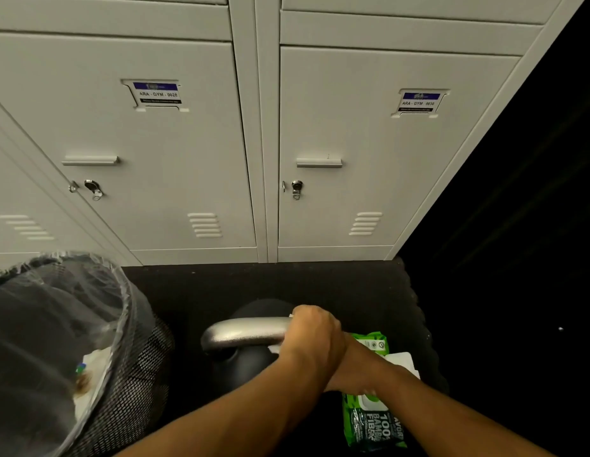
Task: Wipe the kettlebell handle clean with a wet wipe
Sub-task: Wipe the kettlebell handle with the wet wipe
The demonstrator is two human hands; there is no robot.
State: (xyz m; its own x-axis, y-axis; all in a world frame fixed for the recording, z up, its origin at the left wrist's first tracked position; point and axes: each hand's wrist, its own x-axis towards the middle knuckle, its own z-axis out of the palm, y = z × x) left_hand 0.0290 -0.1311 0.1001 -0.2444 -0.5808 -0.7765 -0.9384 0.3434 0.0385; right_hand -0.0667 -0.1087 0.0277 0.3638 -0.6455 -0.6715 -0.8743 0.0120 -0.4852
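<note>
Head view looks down on two bare forearms that reach in from the near edge and meet over a black kettlebell [241, 367] on the dark floor [336, 288]. Left hand [311, 338] is closed around the right end of the silver kettlebell handle [244, 333], with slivers of a white wet wipe [274, 349] showing at its knuckles and under its palm. Right hand [349, 367] lies just behind that wrist and is mostly covered by it, so I cannot tell whether it grips anything. Under the right forearm lies a green pack of wipes [369, 423], its white lid flipped up. At near left stands a black mesh bin [132, 384] lined with a clear bag and holding some scraps. Beyond the kettlebell, at the far side, rise grey lockers [175, 153] with labelled doors and keys in their locks.
</note>
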